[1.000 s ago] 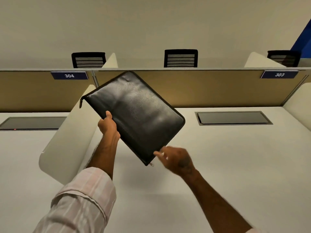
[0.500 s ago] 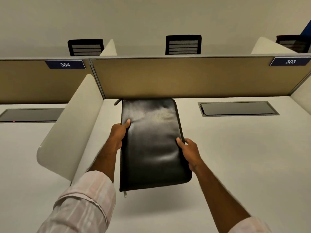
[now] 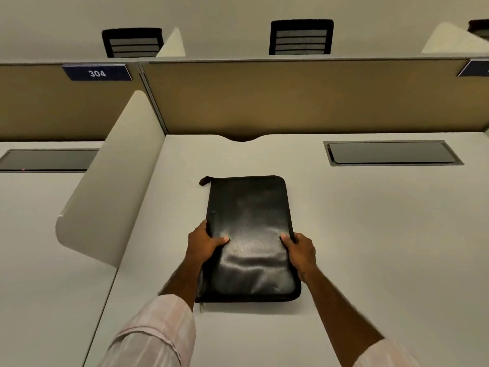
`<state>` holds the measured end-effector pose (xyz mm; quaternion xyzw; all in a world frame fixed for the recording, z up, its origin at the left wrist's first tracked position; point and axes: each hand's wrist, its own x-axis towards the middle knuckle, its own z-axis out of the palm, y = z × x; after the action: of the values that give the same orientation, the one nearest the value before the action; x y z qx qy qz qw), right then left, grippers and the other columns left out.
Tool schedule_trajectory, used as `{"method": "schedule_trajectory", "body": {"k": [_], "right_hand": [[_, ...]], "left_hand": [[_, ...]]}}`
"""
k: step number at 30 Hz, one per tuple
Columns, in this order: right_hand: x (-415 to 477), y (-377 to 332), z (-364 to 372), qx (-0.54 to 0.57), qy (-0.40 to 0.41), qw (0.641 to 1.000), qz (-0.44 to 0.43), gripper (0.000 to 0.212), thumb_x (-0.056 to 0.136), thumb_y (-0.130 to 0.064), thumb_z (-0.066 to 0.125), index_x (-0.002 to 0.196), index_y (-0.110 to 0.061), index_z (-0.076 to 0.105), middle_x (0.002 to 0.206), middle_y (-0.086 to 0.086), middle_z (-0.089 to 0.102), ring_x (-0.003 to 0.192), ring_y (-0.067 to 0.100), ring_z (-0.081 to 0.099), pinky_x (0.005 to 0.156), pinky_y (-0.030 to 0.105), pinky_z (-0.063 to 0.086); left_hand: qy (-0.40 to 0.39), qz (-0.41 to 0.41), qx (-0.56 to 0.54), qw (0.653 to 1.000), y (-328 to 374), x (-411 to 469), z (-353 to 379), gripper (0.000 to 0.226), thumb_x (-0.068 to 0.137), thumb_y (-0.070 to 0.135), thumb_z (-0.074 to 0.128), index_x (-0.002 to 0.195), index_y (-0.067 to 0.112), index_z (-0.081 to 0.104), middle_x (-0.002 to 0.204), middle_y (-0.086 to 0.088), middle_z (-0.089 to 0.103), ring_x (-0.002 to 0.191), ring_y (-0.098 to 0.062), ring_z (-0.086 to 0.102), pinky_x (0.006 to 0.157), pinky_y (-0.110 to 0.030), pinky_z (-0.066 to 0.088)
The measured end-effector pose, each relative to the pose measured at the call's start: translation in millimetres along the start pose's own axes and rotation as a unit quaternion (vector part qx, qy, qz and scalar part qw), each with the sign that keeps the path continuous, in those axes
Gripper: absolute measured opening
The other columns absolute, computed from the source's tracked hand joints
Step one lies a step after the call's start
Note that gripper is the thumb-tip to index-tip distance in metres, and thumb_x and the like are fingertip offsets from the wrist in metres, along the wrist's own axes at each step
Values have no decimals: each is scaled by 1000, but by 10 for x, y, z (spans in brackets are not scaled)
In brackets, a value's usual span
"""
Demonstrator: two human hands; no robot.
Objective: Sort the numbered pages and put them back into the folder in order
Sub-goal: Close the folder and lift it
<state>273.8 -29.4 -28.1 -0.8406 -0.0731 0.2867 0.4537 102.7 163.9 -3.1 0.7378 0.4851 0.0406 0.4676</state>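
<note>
Two hands hold the black zip folder (image 3: 250, 226) by its long edges, and it now lies flat on the pale desk (image 3: 370, 234), lengthwise away from the person. A second ago it was up in the air, tilted on a corner in front of the partition, and half a second ago it had been turned straight but was still carried clear of the surface. The left hand (image 3: 205, 245) grips the left edge with its thumb laid across the cover. The right hand (image 3: 300, 250) grips the right edge the same way, and its remaining fingers are tucked down the side where I cannot see them. The folder sits near the middle of the bay, well apart from the white side divider (image 3: 113, 181) and the dark cable hatch (image 3: 391, 153). It looks closed all round, with a small zip pull (image 3: 201, 307) showing at the near left corner and a tab (image 3: 205, 180) at the far left one. No numbered pages are in sight, so I judge they are inside. The sorting has not begun, and the set-down reads as the opening step. Unzipping the folder would seem the natural move from here, probably starting at that near pull.
</note>
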Motion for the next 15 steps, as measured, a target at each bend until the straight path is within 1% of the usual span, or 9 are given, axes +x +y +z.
{"method": "schedule_trajectory", "body": {"k": [3,6,8,10,13,15], "right_hand": [[55,33,14,-70,-6,997,-14,35,94,-40,58,109,-10,69,100,7,70,88,20,62,79,29,46],[110,42,50,-98,9,995,-14,36,93,-37,61,108,-6,70,100,10,71,87,23,64,79,30,49],[130,34,79,-126,16,992,-7,37,91,-36,64,111,-5,68,105,12,69,90,24,63,80,31,50],[126,21,96,-148,20,989,-1,39,90,-35,65,114,-5,67,110,13,66,93,26,63,83,31,51],[116,11,114,-188,22,982,6,38,91,-38,63,112,-7,66,113,12,61,94,25,61,85,33,53],[63,-30,83,-227,23,974,7,39,91,-41,61,113,-8,65,117,11,57,99,25,60,88,36,54]], "left_hand": [[11,11,5,1000,-61,3,63,68,80,35,79,136,14,48,134,-7,58,119,-29,58,101,-34,43],[11,8,26,1000,-113,35,102,71,80,42,77,138,14,46,136,-6,57,121,-30,57,104,-38,44],[10,11,47,999,-186,78,144,76,80,47,75,141,16,43,139,-5,54,124,-29,55,107,-42,44],[7,18,52,998,-225,108,176,77,81,47,74,143,15,41,141,-6,52,126,-30,53,108,-45,43],[3,33,78,996,-255,182,197,75,83,46,72,144,16,39,144,-7,48,129,-31,49,110,-46,41],[3,41,122,992,-232,214,206,80,84,49,70,148,17,34,151,-9,39,136,-32,40,113,-47,35]]}}
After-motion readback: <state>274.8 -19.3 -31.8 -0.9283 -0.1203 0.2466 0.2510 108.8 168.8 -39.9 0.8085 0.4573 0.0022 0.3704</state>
